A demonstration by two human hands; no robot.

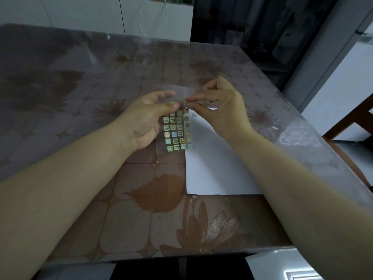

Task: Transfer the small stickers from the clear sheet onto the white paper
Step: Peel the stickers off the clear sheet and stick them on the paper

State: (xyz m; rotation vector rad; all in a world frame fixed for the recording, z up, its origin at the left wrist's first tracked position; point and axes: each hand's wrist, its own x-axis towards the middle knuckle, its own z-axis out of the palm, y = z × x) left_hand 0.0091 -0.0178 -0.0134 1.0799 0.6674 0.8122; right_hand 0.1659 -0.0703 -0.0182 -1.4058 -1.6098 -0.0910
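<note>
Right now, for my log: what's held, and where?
Left hand holds the clear sticker sheet near its top; right hand pinches a small green sticker there.

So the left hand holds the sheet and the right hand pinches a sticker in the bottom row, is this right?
Not quite. The head view shows the right hand pinching a sticker in the top row, not the bottom one. The left hand does hold the sheet.

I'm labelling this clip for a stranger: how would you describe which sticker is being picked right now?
On the brown floral-patterned table, the left hand holds up a clear plastic sheet of small green-and-yellow square stickers. Go to its rightmost column, top end: that sticker is the only one pinched between the right hand's thumb and forefinger.
</note>
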